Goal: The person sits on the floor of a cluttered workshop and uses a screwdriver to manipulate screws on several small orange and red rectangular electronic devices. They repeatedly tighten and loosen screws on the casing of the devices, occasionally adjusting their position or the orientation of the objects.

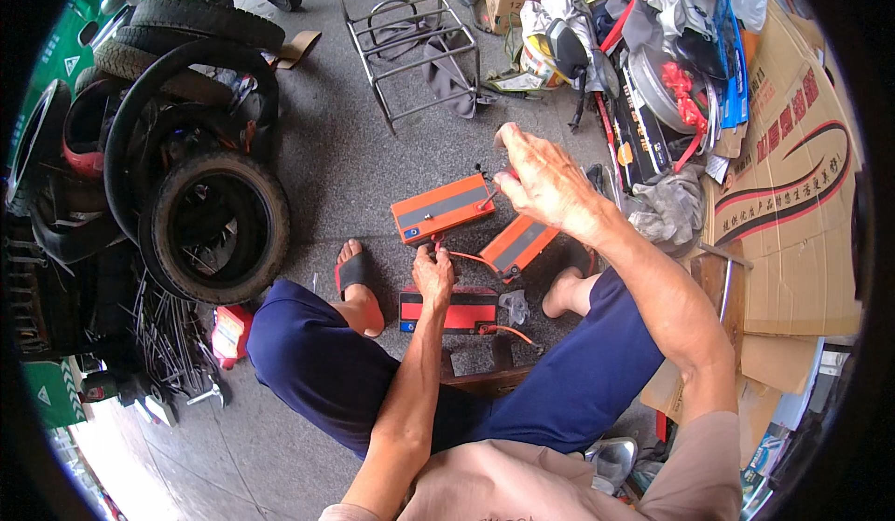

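Two orange batteries with grey stripes, an upper one [438, 206] and a right one [520, 249], lie on the floor between my feet. A red battery [446, 309] lies below them, with an orange cable [511, 333] trailing rightward. My left hand [433, 274] pinches a red cable end at the upper battery's near edge; a cable links it toward the right battery. Above the batteries' right side, my right hand [539, 176] is closed on a small red-handled tool, mostly hidden by my fingers, near the upper battery's right end. A crumpled plastic bag [515, 307] sits beside the red battery.
Stacked tyres [166, 213] and thin metal rods [182, 363] fill the left. A metal rack [401, 50] stands beyond the batteries. A cluttered pile of bags and boxes [653, 74] and large cardboard sheets [792, 213] line the right. A wooden piece [494, 381] lies beneath me.
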`<state>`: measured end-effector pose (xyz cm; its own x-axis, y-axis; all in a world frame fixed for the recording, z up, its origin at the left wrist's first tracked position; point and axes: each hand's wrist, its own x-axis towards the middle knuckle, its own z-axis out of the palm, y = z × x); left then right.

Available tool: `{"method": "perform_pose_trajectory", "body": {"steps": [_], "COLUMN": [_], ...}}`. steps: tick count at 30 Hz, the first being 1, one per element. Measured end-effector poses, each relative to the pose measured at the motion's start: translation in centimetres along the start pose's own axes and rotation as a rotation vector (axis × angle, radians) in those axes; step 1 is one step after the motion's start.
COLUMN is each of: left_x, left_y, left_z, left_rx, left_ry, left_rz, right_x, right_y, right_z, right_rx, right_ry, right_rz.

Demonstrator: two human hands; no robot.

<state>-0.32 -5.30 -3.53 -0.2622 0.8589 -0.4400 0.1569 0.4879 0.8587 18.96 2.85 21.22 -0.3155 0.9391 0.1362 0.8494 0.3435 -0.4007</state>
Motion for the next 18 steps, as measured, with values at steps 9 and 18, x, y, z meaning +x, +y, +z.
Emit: {"method": "perform_pose_trajectory", "body": {"steps": [9,18], "left_x": [-0.8,-0.9], "left_y": [1.4,1.3], "left_z": [-0.2,0.0], "left_rx": [0.045,0.033], "left_ry": [-0.027,-0.042], "left_rz": [0.032,-0.023], "right_x": [0.8,0.5], "right_y": [-0.4,-0.5], "right_z": [-0.6,-1.5], "right_rx": [-0.079,-0.058], "right_ry": [-0.117,-0.182], "right_rz": [0.183,0.124]}}
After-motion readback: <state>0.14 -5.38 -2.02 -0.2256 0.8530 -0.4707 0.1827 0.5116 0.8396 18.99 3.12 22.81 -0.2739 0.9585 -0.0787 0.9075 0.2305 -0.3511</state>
